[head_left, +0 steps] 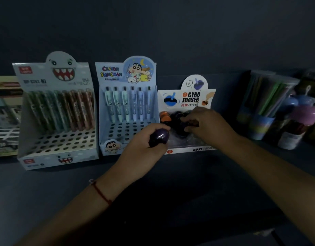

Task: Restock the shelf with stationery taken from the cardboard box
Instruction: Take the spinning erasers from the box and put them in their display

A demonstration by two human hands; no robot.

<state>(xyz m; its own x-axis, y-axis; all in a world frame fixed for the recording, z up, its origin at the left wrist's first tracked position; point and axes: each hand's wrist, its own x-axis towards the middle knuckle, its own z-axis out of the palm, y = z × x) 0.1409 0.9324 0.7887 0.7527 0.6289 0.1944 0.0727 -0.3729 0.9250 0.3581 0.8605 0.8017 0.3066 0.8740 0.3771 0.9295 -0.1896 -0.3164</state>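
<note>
Already the left hand (148, 139) grips a purple gyro eraser (159, 136), the right hand (201, 119) pinches another inside the Gyro Eraser display box (188, 96); crowded erasers could topple out.

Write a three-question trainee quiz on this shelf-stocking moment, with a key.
1. True or false: the left hand is empty.
2. Which display box is the right hand reaching into?
A. the shark pen box
B. the cartoon pen box
C. the eraser box
3. Fill in: the cartoon pen box holds one back row of ___ pens.

Key:
1. False; it grips a dark purple eraser.
2. C
3. six
</note>
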